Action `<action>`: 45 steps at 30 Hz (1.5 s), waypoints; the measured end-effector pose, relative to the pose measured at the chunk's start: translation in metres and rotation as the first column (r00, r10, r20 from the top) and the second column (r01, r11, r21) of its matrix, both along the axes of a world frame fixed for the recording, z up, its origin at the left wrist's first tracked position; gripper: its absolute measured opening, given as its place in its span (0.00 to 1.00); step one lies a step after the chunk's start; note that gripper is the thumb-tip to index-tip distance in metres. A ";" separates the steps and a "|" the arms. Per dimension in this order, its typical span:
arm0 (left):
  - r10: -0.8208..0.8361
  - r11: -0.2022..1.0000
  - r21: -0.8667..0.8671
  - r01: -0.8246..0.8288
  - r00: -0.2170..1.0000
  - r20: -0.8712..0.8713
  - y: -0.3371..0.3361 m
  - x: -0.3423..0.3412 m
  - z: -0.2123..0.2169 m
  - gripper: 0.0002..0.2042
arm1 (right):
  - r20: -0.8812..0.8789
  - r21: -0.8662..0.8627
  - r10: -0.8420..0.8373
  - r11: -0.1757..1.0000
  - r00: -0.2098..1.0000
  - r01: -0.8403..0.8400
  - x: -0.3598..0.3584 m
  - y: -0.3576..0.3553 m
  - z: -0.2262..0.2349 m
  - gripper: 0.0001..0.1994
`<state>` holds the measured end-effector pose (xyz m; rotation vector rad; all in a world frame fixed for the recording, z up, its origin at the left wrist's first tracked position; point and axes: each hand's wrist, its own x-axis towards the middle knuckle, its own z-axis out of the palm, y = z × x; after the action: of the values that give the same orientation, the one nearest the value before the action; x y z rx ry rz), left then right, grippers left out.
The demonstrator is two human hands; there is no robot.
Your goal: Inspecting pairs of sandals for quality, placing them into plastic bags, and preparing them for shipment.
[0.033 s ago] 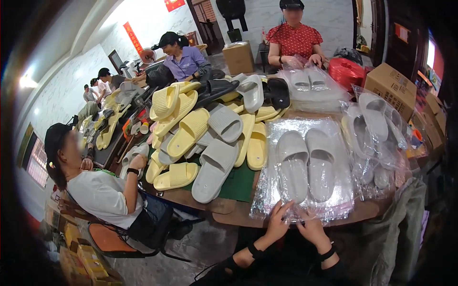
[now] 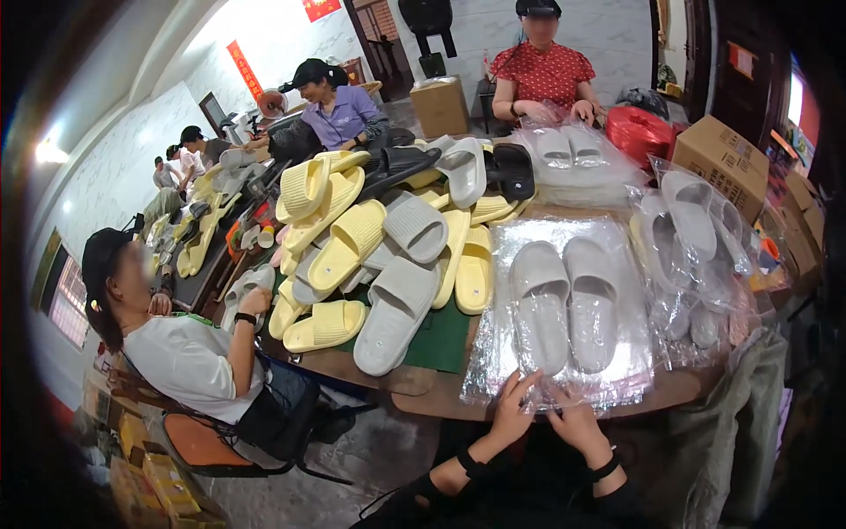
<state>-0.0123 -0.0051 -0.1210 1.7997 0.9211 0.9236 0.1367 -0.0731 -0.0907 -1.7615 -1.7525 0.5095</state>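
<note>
A pair of light grey slippers lies side by side in a clear plastic bag, toes pointing away: the left slipper [image 2: 540,326] and the right slipper [image 2: 592,331]. The filled plastic bag [image 2: 564,385] rests on a stack of flat clear bags [image 2: 489,353] at the table's near edge. My left hand [image 2: 515,413] grips the bag's near edge, close to the left slipper's heel. Beside it, my right hand [image 2: 579,428] pinches the same edge, its fingers partly hidden under the film.
To the left is a heap of yellow, grey and black slippers [image 2: 348,247]. Bagged slippers [image 2: 692,229] are piled at the right, near a cardboard box [image 2: 723,163]. Across the table a person in red [image 2: 544,79] handles another bagged pair. A person in white [image 2: 189,353] sits at left.
</note>
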 end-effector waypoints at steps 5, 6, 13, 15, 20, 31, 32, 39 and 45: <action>0.066 0.996 0.063 -0.066 0.998 0.013 0.002 0.001 0.012 0.21 | 0.014 0.060 0.045 0.997 0.999 -0.046 -0.003 0.003 0.010 0.22; 0.078 0.997 -0.017 -0.076 0.992 0.094 0.004 0.002 0.013 0.20 | 0.014 0.060 0.045 0.997 0.999 -0.046 -0.004 0.003 0.012 0.22; -0.060 0.982 -0.165 0.088 0.984 0.169 0.024 -0.021 0.035 0.20 | -0.055 0.599 0.120 0.798 0.991 -0.063 -0.015 -0.010 0.058 0.15; -0.104 0.979 -0.168 0.116 0.991 0.079 0.024 -0.025 0.042 0.19 | -0.165 0.649 0.052 0.757 0.985 0.069 -0.015 -0.026 0.049 0.17; -0.190 0.976 0.080 0.204 0.970 -0.151 0.033 -0.028 0.060 0.17 | 0.087 0.716 -0.186 0.694 0.979 0.068 -0.009 -0.019 0.086 0.28; -0.201 0.905 0.314 0.286 0.940 -0.277 0.068 -0.016 0.114 0.11 | 0.311 0.213 -0.080 0.977 0.947 0.012 -0.007 0.035 0.074 0.54; -0.181 0.887 0.370 0.278 0.944 -0.276 0.067 -0.016 0.114 0.10 | 0.404 0.268 -0.125 0.963 0.906 0.014 -0.006 0.036 0.072 0.53; -0.247 0.880 0.373 0.294 0.954 -0.167 0.066 -0.004 0.106 0.11 | 0.444 0.331 -0.334 0.923 0.832 0.194 0.019 0.042 0.050 0.49; -0.308 0.805 0.482 0.347 0.938 -0.161 0.058 0.026 0.103 0.12 | 0.144 0.488 -0.200 0.866 0.969 0.106 0.034 0.052 0.045 0.37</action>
<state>0.0133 0.0526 -0.0185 2.3633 0.3930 0.9280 0.1707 -0.0215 -0.0460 -1.6045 -1.6603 -0.1636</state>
